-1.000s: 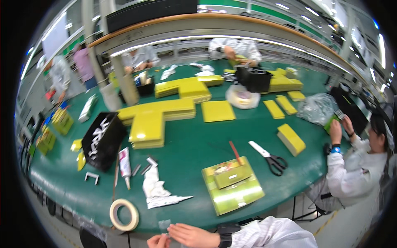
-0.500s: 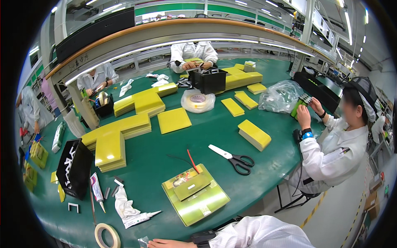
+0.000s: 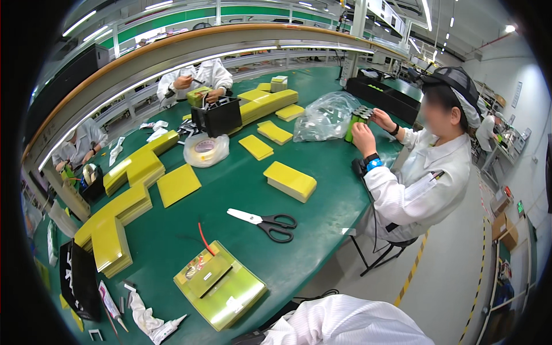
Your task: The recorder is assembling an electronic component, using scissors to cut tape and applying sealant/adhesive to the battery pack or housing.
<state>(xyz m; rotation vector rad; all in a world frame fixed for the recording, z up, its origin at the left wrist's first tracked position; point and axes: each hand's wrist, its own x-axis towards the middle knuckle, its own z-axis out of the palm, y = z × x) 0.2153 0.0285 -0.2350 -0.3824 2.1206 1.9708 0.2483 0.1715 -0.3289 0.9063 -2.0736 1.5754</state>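
Neither of my hands shows now. Only my white sleeve (image 3: 351, 322) and part of a dark band at its wrist (image 3: 250, 338) reach in along the lower edge. Nearest to that sleeve lies a yellow-wrapped battery pack (image 3: 230, 305), with a smaller yellow board on top and a red wire standing up from it. Black-handled scissors (image 3: 264, 223) lie beyond it, blades toward the left. At the lower left are a crumpled white cloth (image 3: 142, 316), a white nozzle tube (image 3: 169, 329) and a second glue tube (image 3: 110, 302).
Stacks of yellow boards (image 3: 112, 247) spread across the green table (image 3: 218, 198). A black bin (image 3: 217, 117), a bagged tape roll (image 3: 205, 149) and a clear plastic bag (image 3: 326, 117) stand farther back. A co-worker (image 3: 425, 167) at the right holds green cells; others sit across the table.
The view has swung to the right, so things on the table sit farther left. My hand and the masking tape roll have left the picture. A co-worker across now holds a yellow block.
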